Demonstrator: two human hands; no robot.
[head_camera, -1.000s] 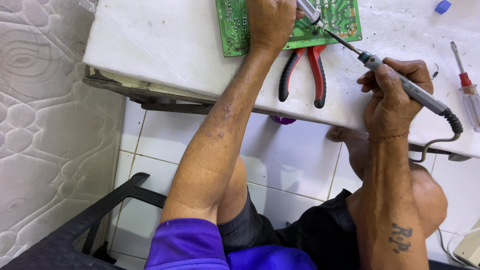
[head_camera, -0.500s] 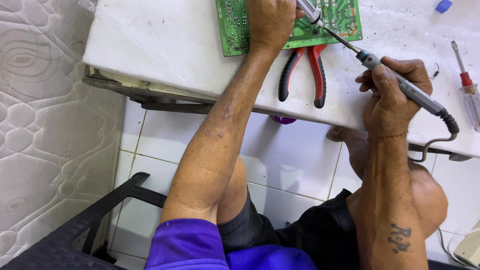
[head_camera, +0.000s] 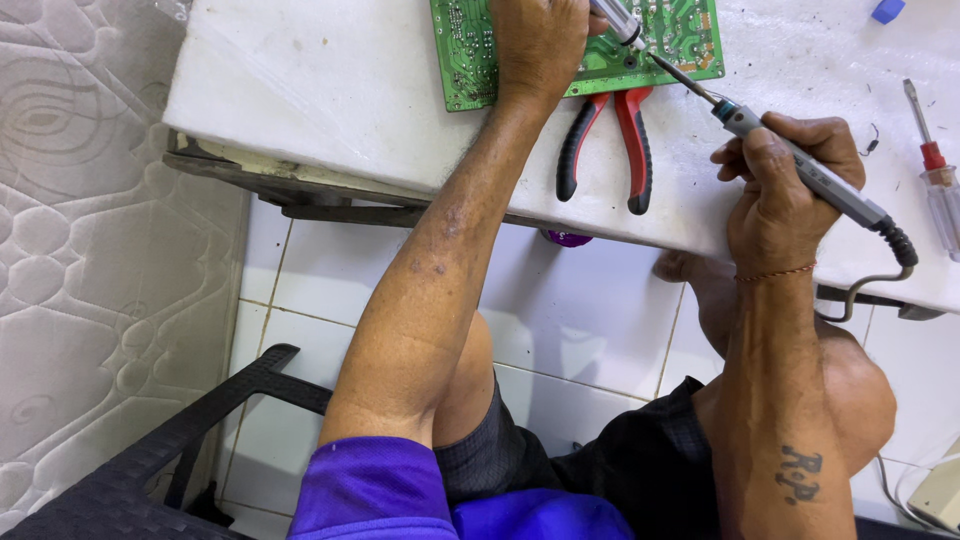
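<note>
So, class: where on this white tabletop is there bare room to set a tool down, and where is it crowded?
The widest free patch is the white tabletop left of the green circuit board, out to the table's left edge. A narrower strip lies between the right hand holding the grey soldering iron and the red-handled screwdriver. It is crowded around the red-and-black pliers and the left hand.

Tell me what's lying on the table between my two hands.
In the head view, red-and-black pliers lie between the left hand, on the green circuit board, and the right hand, which holds the soldering iron.
</note>
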